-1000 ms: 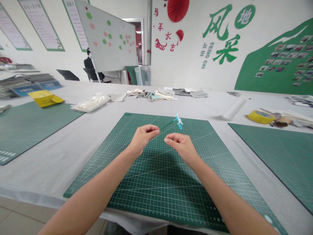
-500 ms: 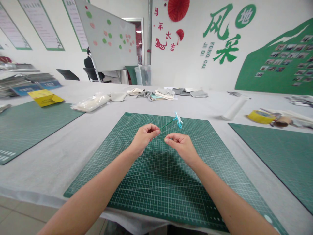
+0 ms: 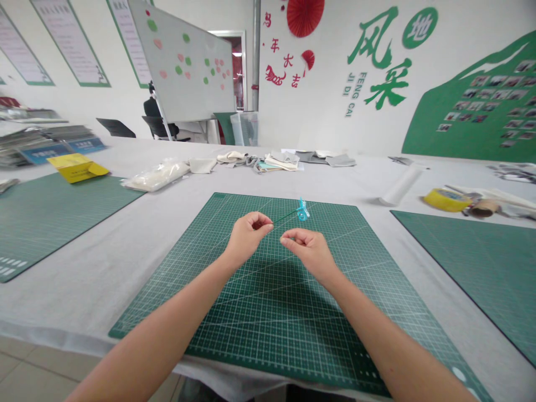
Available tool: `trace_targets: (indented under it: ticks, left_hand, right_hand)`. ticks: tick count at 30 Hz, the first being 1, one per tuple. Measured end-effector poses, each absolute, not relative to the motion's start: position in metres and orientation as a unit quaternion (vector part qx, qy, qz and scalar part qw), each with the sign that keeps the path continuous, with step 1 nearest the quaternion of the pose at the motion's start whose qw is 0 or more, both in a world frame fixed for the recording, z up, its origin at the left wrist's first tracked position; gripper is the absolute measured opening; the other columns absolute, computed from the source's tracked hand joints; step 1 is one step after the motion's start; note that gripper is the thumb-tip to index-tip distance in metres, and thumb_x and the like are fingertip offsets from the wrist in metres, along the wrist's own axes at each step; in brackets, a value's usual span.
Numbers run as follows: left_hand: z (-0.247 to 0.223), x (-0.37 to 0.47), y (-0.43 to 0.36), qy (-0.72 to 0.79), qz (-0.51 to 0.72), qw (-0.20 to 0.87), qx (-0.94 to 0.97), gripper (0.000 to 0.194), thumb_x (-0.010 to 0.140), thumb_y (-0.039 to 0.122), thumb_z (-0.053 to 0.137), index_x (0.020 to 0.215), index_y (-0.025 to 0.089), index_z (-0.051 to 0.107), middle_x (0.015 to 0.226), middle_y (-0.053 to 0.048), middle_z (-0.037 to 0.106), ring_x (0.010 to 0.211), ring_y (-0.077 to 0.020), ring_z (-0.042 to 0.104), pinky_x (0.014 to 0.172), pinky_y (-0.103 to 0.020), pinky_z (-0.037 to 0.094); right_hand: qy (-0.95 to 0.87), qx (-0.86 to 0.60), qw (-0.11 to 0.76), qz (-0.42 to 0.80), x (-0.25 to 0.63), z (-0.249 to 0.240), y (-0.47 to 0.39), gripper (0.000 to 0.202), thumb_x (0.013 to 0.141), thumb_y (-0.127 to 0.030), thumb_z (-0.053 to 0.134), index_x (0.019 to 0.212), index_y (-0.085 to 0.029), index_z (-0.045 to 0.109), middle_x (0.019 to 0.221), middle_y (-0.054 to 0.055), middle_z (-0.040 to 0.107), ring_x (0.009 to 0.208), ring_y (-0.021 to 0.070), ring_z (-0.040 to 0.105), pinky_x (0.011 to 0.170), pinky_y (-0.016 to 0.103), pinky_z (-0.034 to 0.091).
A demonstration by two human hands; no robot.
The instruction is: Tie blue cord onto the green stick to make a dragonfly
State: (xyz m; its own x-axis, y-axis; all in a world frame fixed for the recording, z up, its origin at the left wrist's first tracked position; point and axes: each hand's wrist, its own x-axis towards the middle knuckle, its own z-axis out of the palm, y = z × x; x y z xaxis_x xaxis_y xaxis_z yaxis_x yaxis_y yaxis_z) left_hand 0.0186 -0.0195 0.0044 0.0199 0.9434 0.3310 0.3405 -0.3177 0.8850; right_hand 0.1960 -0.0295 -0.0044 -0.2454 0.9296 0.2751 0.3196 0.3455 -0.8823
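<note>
My left hand (image 3: 248,239) pinches the thin green stem of a small blue flower (image 3: 302,211). The stem slants up to the right, so the blue head stands beyond my right hand's fingertips. Thumb and fingers of my right hand (image 3: 310,250) are pressed together just below the stem, a little apart from my left fingertips. Whatever they pinch, if anything, is too small to make out. Both hands hover over a green gridded cutting mat (image 3: 259,318).
Green mats lie to the left (image 3: 62,218) and right (image 3: 473,257) on the white-covered table. Behind are a yellow box (image 3: 78,166), a plastic-wrapped packet (image 3: 157,175) and folded cloths (image 3: 282,161). Rolled white material (image 3: 402,184) and yellow tape (image 3: 446,199) lie at the right.
The flower has turned: its head was edge-on and now shows more of its blue face, sitting slightly lower and left. Both hands have barely shifted.
</note>
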Motion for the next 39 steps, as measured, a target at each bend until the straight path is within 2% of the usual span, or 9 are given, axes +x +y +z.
trace_targets:
  ticks: [4,9,14,17,28,39]
  left_hand:
    - [0.005,0.019,-0.024,0.531,0.463,0.191,0.684,0.005,0.079,0.019,0.058,0.076,0.017,0.061,0.075,-0.001,0.061,0.071,-0.0131,0.054,0.068,-0.027,0.042]
    - [0.006,0.021,-0.034,0.563,0.382,0.024,0.733,0.012,0.086,0.018,0.05,0.081,0.019,0.06,0.086,-0.003,0.06,0.074,-0.014,0.055,0.065,-0.026,0.038]
    - [0.006,0.023,-0.037,0.561,0.283,-0.059,0.776,0.02,0.09,0.018,0.043,0.084,0.02,0.062,0.088,-0.003,0.061,0.075,-0.0149,0.056,0.059,-0.026,0.035]
    - [0.007,0.022,-0.037,0.526,0.251,-0.067,0.81,0.022,0.089,0.017,0.043,0.083,0.02,0.064,0.085,-0.003,0.062,0.077,-0.0154,0.056,0.062,-0.026,0.036]
    - [0.009,0.021,-0.036,0.483,0.267,-0.028,0.833,0.022,0.088,0.018,0.045,0.085,0.022,0.067,0.086,-0.002,0.064,0.081,-0.0156,0.058,0.066,-0.026,0.039]
    - [0.013,0.017,-0.035,0.432,0.239,-0.051,0.868,0.024,0.089,0.017,0.045,0.084,0.021,0.067,0.082,-0.003,0.063,0.08,-0.0165,0.056,0.066,-0.027,0.038]
  right_hand:
    - [-0.699,-0.452,0.429,0.351,0.195,-0.005,-0.03,0.023,0.077,-0.039,0.061,0.076,-0.017,0.068,0.049,-0.008,0.028,0.047,0.0093,0.028,0.05,0.025,0.026]
    - [-0.681,-0.483,0.442,0.327,0.19,-0.009,-0.032,0.023,0.079,-0.038,0.059,0.076,-0.017,0.069,0.048,-0.007,0.029,0.047,0.0099,0.03,0.048,0.025,0.025]
    - [-0.705,-0.495,0.437,0.259,0.189,-0.01,-0.034,0.022,0.082,-0.035,0.056,0.077,-0.017,0.069,0.046,-0.006,0.033,0.045,0.01,0.032,0.049,0.025,0.026]
    - [-0.722,-0.494,0.433,0.215,0.192,-0.006,-0.035,0.022,0.083,-0.035,0.055,0.078,-0.018,0.069,0.047,-0.006,0.035,0.046,0.0101,0.034,0.05,0.025,0.027]
    - [-0.726,-0.511,0.438,0.14,0.2,0.001,-0.032,0.025,0.085,-0.038,0.052,0.079,-0.019,0.068,0.046,-0.006,0.036,0.045,0.0104,0.034,0.049,0.025,0.027]
    - [-0.753,-0.491,0.419,0.128,0.205,0.002,-0.03,0.021,0.086,-0.033,0.052,0.079,-0.02,0.067,0.051,-0.004,0.049,0.046,0.0109,0.039,0.051,0.025,0.03]
